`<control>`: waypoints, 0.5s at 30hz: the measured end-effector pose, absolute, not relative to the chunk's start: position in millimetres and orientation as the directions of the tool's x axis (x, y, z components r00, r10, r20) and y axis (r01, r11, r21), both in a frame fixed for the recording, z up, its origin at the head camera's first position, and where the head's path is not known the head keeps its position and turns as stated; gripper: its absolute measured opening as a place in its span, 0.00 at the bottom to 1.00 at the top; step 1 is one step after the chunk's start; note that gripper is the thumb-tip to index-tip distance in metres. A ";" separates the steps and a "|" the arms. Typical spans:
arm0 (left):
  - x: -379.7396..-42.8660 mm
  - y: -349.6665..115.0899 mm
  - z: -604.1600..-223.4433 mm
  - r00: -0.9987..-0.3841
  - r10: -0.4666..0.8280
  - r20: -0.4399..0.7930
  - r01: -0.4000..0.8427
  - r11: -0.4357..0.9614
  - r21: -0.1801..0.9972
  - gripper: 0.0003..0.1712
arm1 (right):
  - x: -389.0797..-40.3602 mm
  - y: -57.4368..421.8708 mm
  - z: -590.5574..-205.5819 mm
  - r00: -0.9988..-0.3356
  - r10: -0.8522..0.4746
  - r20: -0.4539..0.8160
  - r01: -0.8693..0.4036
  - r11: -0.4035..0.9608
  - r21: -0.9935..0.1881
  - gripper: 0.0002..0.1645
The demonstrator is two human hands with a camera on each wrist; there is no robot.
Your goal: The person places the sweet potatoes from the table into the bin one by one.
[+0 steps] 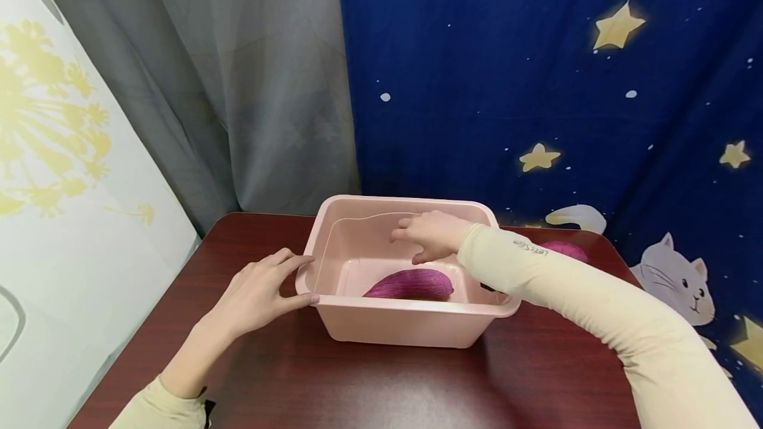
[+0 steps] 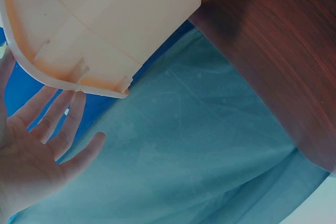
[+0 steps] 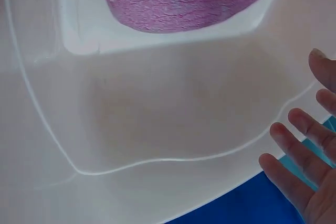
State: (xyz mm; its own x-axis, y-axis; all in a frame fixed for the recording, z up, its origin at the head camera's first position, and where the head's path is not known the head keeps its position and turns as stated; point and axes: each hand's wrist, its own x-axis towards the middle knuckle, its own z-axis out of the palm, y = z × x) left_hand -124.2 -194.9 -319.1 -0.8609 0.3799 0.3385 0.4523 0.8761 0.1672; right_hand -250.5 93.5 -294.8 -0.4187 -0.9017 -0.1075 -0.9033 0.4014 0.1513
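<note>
A pale pink plastic basin (image 1: 393, 323) stands on the table. On its floor lies a long, curved magenta thing with a finely wrinkled surface (image 1: 412, 284); its kind is unclear. My left hand (image 1: 255, 293) touches the basin's left rim with thumb and fingers extended. In the left wrist view the fingertips of that hand (image 2: 44, 140) meet the rim from outside. Over the basin's inside, above the magenta thing and apart from it, hovers my right hand (image 1: 434, 234). Its fingers are spread, with nothing held, in the right wrist view (image 3: 310, 145).
Another magenta thing (image 1: 565, 250) lies at the table's back right, partly hidden by my right sleeve (image 1: 572, 283). The dark red-brown table (image 1: 381, 389) backs onto a grey curtain (image 1: 286, 85) and a blue starry one (image 1: 477, 118). A white panel (image 1: 71, 250) stands left.
</note>
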 end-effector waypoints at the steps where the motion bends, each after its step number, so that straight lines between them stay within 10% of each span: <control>1: -124.3 -194.9 -319.0 -0.861 0.379 0.339 0.452 0.877 0.166 0.34 | -250.0 94.7 -292.3 -0.414 -0.905 -0.099 -0.904 0.397 0.155 0.29; 15: -123.6 -194.3 -318.2 -0.863 0.378 0.334 0.451 0.876 0.173 0.34 | -244.0 113.5 -260.1 -0.481 -0.876 -0.018 -0.871 0.475 0.127 0.30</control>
